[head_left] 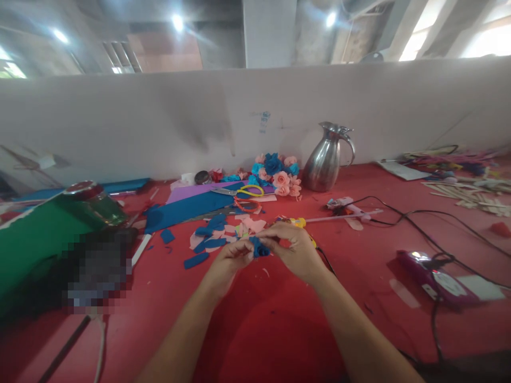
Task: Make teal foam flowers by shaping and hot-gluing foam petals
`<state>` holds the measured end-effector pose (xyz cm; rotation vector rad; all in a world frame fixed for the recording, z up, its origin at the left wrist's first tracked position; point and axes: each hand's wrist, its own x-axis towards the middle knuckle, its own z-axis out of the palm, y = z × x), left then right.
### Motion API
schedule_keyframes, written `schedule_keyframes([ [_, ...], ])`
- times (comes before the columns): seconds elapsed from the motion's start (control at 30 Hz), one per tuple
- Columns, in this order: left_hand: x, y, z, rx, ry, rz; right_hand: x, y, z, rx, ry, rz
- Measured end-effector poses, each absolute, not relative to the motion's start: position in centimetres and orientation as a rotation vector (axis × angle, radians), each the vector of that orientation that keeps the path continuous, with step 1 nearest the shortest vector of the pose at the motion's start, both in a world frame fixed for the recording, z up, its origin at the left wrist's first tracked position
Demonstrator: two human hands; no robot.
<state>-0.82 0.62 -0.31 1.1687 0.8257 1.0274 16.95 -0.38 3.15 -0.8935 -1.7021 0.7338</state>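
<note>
Between my two hands is a small dark blue paper flower (pixel 261 248), held above the red table (pixel 271 319). My left hand (pixel 230 261) pinches its left side with thumb and fingers. From the right and above, my right hand (pixel 293 249) grips the flower with its fingertips. Just beyond lie cut blue paper petals (pixel 196 260) and pink paper pieces (pixel 251 224). A yellow glue gun (pixel 297 222) rests behind my right hand, partly hidden by it. Scissors (pixel 239 192) with yellow and orange handles lie on blue paper sheets (pixel 179 210).
A bunch of blue and pink paper flowers (pixel 281 178) stands beside a metal jug (pixel 325 159) near the white partition (pixel 179 122). At right, a purple power strip (pixel 435 279) trails black cables. A glass jar (pixel 96 202) and green board (pixel 35 244) occupy the left; thin sticks (pixel 475 197) lie far right.
</note>
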Motion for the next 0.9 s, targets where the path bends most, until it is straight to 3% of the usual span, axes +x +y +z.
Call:
schedule_keyframes([
  [0.4, -0.8, 1.0, -0.9, 1.048, 0.826, 1.123, 15.7, 0.1, 1.4, -0.929, -1.376, 1.055],
  [0.9, -0.6, 0.6, -0.3, 1.253, 0.951, 1.006, 17.3, 0.4, 2.1, -0.938, -1.735, 1.104],
])
